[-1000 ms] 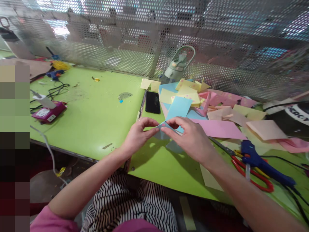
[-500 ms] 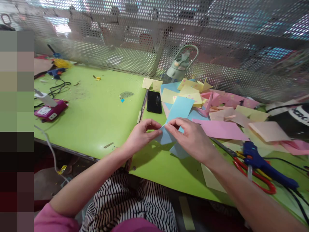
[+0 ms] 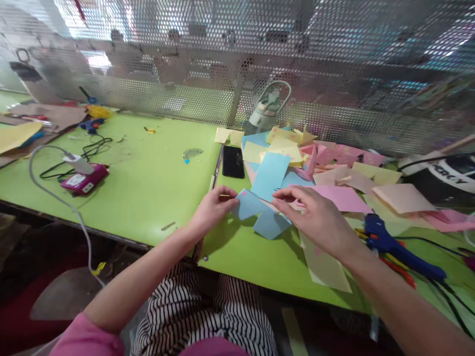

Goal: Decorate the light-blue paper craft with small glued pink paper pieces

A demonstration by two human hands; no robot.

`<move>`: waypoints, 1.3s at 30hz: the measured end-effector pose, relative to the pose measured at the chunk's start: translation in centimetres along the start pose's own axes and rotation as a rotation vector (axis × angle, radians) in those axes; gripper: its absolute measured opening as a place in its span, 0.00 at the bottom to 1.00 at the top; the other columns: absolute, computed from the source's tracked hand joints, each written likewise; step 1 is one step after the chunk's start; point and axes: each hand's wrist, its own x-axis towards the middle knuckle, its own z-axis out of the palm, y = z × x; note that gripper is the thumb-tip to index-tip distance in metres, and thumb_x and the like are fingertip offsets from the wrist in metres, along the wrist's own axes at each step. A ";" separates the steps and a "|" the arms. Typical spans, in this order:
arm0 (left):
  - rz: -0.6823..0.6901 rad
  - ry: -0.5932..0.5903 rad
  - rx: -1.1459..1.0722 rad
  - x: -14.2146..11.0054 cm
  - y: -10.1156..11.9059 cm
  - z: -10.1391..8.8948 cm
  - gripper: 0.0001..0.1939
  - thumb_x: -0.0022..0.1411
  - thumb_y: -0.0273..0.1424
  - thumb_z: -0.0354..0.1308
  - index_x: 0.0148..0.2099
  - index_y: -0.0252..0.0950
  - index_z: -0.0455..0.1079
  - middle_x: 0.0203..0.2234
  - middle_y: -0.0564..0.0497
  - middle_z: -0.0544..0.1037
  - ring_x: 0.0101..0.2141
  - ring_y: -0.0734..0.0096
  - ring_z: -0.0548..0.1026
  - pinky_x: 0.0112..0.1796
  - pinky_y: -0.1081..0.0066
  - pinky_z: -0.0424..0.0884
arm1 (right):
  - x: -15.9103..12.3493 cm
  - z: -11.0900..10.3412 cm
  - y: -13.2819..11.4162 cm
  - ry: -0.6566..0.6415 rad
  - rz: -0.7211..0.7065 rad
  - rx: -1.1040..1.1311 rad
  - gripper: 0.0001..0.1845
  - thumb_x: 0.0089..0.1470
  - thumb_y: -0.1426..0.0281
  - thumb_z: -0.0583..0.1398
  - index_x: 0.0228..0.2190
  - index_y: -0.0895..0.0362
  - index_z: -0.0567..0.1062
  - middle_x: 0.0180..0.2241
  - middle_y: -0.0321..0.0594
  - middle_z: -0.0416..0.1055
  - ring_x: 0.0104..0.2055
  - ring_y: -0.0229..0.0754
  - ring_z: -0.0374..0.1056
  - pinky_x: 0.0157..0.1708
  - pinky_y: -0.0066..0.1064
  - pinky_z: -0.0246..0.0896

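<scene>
My left hand pinches the left end of a light blue paper piece just above the green table. My right hand hovers to the right of that paper, fingers loosely curled, thumb and forefinger near its right edge; I cannot see that it grips anything. A second blue piece lies flat under the first. A larger blue sheet rests behind them, leaning on a heap of yellow, pink and blue papers.
A black phone lies by the heap. A blue glue gun and red-handled scissors lie at right. A pale green bottle stands by the perforated metal screen. A magenta box with cables sits left.
My hands have drawn apart: the right one let go and shifted right, and the blue paper stays in the left. The view has tilted slightly.
</scene>
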 end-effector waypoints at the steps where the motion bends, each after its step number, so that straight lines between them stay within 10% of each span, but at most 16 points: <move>1: 0.024 0.014 0.101 0.0 -0.1 -0.1 0.03 0.60 0.26 0.58 0.36 0.35 0.67 0.31 0.51 0.77 0.32 0.73 0.74 0.33 0.73 0.68 | -0.7 -0.4 0.5 0.009 0.006 -0.016 0.17 0.60 0.55 0.55 0.34 0.53 0.75 0.35 0.43 0.78 0.38 0.50 0.73 0.35 0.39 0.64; 15: 0.197 0.051 0.819 -4.0 1.7 -1.0 0.08 0.61 0.32 0.56 0.43 0.36 0.67 0.34 0.50 0.77 0.29 0.71 0.73 0.33 0.69 0.68 | -11.6 -4.8 8.6 0.070 0.234 -0.169 0.18 0.56 0.53 0.54 0.26 0.51 0.74 0.29 0.44 0.76 0.33 0.51 0.71 0.33 0.41 0.63; 22: 0.476 -0.203 0.880 -9.7 0.1 5.0 0.07 0.68 0.31 0.51 0.41 0.37 0.70 0.31 0.51 0.76 0.31 0.70 0.74 0.32 0.70 0.70 | -12.5 -3.6 9.1 -0.051 0.234 -0.198 0.09 0.55 0.64 0.57 0.28 0.53 0.76 0.33 0.42 0.76 0.38 0.49 0.70 0.39 0.40 0.64; 31: 0.583 -0.337 1.001 -9.6 -2.8 10.5 0.07 0.69 0.27 0.50 0.40 0.37 0.69 0.33 0.50 0.76 0.34 0.63 0.74 0.34 0.65 0.74 | -11.2 -3.0 8.9 -0.147 0.141 -0.148 0.10 0.59 0.65 0.56 0.32 0.53 0.76 0.36 0.42 0.76 0.42 0.49 0.71 0.44 0.41 0.65; 39: 0.801 -0.358 0.924 -9.3 -3.1 12.6 0.09 0.69 0.26 0.52 0.49 0.34 0.69 0.43 0.46 0.78 0.42 0.62 0.75 0.44 0.62 0.76 | -13.7 -6.9 13.2 -0.133 0.384 -0.756 0.28 0.54 0.69 0.52 0.55 0.66 0.66 0.52 0.62 0.72 0.50 0.63 0.71 0.47 0.52 0.66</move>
